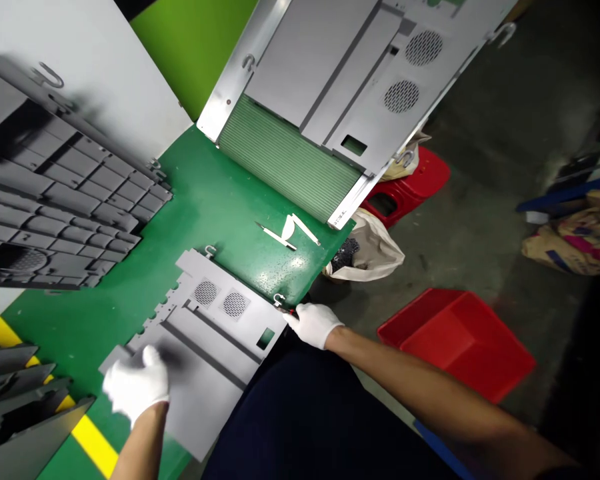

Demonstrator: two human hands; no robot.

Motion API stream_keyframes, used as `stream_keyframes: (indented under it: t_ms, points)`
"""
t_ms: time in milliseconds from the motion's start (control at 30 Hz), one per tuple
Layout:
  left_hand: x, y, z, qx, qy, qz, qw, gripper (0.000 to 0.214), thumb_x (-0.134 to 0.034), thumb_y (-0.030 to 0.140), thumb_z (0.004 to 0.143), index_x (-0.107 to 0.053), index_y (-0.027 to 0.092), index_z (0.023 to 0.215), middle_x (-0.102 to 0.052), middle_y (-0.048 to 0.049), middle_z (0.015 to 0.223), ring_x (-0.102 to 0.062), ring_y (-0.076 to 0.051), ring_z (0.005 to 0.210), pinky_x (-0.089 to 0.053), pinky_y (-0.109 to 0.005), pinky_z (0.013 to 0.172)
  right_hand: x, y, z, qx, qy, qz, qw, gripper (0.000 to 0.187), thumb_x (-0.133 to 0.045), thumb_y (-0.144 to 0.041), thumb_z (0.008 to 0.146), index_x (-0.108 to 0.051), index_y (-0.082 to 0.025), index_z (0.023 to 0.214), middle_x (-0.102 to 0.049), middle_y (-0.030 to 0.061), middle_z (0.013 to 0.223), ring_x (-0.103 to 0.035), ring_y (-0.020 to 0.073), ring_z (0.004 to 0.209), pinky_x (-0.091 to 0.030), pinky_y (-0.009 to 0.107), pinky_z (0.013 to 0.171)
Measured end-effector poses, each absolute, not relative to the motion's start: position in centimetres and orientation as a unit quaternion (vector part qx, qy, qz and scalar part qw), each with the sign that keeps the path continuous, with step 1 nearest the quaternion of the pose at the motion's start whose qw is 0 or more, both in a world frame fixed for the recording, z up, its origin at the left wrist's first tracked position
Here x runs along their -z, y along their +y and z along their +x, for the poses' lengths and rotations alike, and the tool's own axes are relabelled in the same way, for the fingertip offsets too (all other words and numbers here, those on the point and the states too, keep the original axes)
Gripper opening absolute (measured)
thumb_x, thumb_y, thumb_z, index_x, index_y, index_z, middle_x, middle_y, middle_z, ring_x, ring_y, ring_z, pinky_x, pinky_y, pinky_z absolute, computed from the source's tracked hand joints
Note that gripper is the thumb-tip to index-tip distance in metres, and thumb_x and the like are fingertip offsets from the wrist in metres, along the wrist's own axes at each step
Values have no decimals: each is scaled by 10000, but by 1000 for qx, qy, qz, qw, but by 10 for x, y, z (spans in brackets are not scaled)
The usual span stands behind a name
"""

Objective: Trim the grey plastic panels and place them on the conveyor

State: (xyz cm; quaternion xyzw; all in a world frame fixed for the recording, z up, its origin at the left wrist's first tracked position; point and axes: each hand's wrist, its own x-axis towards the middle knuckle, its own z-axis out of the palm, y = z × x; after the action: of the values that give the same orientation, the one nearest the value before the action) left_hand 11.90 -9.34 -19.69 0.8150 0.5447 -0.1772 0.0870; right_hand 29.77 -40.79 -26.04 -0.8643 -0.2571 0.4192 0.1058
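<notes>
2 hands in white cotton gloves are working at 1 flat grey metal panel (207,350), which lies on a green painted surface (215,190), near its lower edge and turned at an angle. This panel has 2 round mesh vents (220,298), 1 small rectangular window (265,338) and 2 small metal hooks on its upper edge. The right hand (314,325) is at the corner of the panel, beside 1 of these hooks (279,300), and its fingers are closed together around a small red object (291,311). I cannot tell exactly what this object is. The left hand (136,385) is over the other end of the panel and looks open, but it is blurred, so I cannot say if it touches the metal or grips anything.

Just above the panel, 3 pale narrow strips (287,233) lie on the surface. Further up there is 1 larger grey metal panel with a green ribbed filter (287,157), and on the left is 1 stack of dark grey moulded panels (55,200). On the floor at the right side stand 1 red plastic crate (455,343) and 1 red plastic stool (405,187), with 1 white cloth bag (373,250) beside the surface.
</notes>
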Motion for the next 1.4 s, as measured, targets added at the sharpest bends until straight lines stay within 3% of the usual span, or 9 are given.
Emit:
stream_keyframes:
  t_ms: [67,167,300,433,567,767,900,1167,1400]
  points:
    - [192,-123,169,116,427,884,151,614,-316,603,974,-662,175,1247,-702,-151,1247,-630,-373,1190,-511,-490,994,262,-408,296,-410,-264,-867,102,669,-292,-646,1012,-711,-125,1048,-750,226,997,-733,360,929,-520,419,798]
    - [199,-168,250,141,117,941,283,525,-397,584,996,-697,211,1211,-695,-96,1294,-606,-267,1226,-379,-367,1144,262,-409,295,-400,-270,-870,101,670,-283,-634,1017,-714,-122,1046,-753,222,982,-737,364,914,-525,420,783]
    - [231,-199,315,372,-22,874,311,542,-396,548,998,-752,140,1004,-739,-85,944,-628,-183,821,-464,-285,824,260,-410,296,-392,-282,-870,103,688,-282,-636,1020,-717,-108,1085,-755,229,1003,-737,354,937,-525,411,814]
    - [262,-206,330,461,-25,837,294,405,-491,422,954,-719,130,792,-664,-20,703,-504,-122,635,-405,-257,669,260,-411,296,-390,-281,-868,126,773,-253,-706,1002,-731,-103,1076,-757,240,990,-740,354,929,-526,416,823]
    - [282,-213,336,494,-7,826,272,382,-608,472,877,-647,176,637,-605,-6,594,-447,-140,575,-397,-291,638,262,-411,296,-396,-277,-866,130,807,-212,-707,1007,-737,-98,1080,-760,241,980,-741,365,922,-537,437,803]
    - [285,-211,333,484,34,841,240,418,-631,580,835,-672,195,678,-659,-37,673,-560,-185,662,-440,-319,712,261,-411,294,-390,-267,-873,121,762,-252,-680,1016,-735,-94,1074,-758,237,1006,-738,348,938,-534,404,811]
    - [261,-197,317,390,-55,832,392,447,-538,541,934,-744,158,826,-720,-68,948,-625,-173,846,-458,-284,846,263,-412,295,-392,-287,-864,133,799,-220,-701,1008,-730,-90,1079,-753,252,996,-736,372,926,-530,443,817]
    - [242,-181,299,264,51,760,592,351,-648,503,888,-745,183,781,-748,-84,982,-612,-275,1220,-449,-349,1082,277,-432,304,-422,-197,-876,127,676,-273,-640,1029,-710,-125,1078,-756,213,1037,-727,325,983,-497,389,843]
    - [246,-223,321,205,214,727,619,393,-775,560,757,-763,174,830,-745,-61,835,-627,-198,725,-516,-316,727,284,-445,294,-426,-70,-876,214,689,-282,-678,1017,-735,-160,1044,-765,185,1088,-717,299,1047,-468,344,858]
